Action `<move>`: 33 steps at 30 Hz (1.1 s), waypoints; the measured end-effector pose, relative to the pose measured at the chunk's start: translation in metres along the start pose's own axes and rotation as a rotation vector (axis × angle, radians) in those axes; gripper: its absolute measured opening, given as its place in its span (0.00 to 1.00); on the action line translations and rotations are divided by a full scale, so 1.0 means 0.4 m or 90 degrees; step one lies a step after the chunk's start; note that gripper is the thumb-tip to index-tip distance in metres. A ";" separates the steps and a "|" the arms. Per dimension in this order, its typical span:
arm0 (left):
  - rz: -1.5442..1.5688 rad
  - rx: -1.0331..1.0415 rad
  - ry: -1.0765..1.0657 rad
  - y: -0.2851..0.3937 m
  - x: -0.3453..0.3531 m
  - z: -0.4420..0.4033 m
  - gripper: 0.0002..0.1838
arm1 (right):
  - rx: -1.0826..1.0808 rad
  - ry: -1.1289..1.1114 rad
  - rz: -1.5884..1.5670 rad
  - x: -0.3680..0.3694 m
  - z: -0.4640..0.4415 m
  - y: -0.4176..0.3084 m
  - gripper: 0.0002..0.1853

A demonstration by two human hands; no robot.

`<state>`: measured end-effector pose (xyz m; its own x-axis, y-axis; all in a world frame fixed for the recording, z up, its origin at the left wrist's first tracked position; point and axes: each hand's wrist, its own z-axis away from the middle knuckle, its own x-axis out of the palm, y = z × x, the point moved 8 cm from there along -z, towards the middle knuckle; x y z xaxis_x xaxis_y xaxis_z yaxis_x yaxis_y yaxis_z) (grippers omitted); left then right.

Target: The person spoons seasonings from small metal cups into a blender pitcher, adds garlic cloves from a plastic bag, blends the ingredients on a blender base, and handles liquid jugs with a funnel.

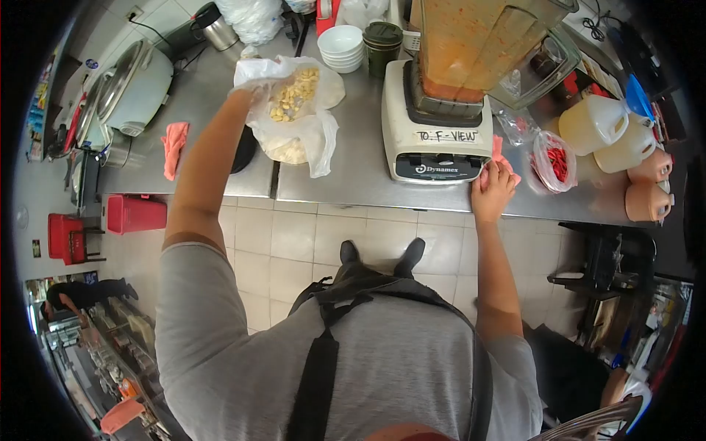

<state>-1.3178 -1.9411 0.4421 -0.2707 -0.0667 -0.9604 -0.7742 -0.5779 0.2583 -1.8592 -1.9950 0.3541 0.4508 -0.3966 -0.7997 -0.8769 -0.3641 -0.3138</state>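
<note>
A large blender stands on the steel counter, its white base [434, 140] marked "Dynamex" and its clear jug [471, 59] holding orange-red liquid. Beside the base's right front corner, my right hand [493, 192] has its fingers bent over a pink cloth [513, 162]. At the left, an open plastic bag [323, 136] shows pale yellow pieces [296, 94] inside. My left arm reaches to the bag's left edge, where the plastic hides my left hand, so its fingers cannot be made out.
Stacked white bowls [342, 48] and a dark green container [382, 45] stand behind. Right of the blender are a bag of red chillies [554, 163] and yellowish jugs [588, 125]. A white cooker [140, 88] and another pink cloth [174, 150] lie left. Other people appear at both sides.
</note>
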 end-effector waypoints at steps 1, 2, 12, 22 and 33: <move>0.250 -0.190 -0.171 -0.027 0.031 0.042 0.27 | -0.002 0.001 -0.006 -0.001 -0.001 0.000 0.21; 0.247 -0.193 -0.166 -0.030 0.009 0.057 0.27 | -0.004 0.003 0.000 -0.003 0.000 -0.002 0.21; 0.296 0.174 -0.198 -0.040 -0.017 0.112 0.18 | -0.010 0.012 0.003 -0.009 0.003 -0.002 0.21; 1.169 -0.024 -0.361 0.073 0.151 0.280 0.19 | -0.018 0.020 -0.006 -0.018 0.003 0.000 0.21; 0.707 0.650 0.128 0.389 -0.505 0.479 0.34 | -0.003 0.040 -0.254 0.016 0.099 0.014 0.26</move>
<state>-1.4932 -1.8616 0.6962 -0.9495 -0.2301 -0.2132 -0.3121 0.6243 0.7161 -1.8679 -1.9661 0.3269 0.7647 -0.2738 -0.5834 -0.6308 -0.5031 -0.5907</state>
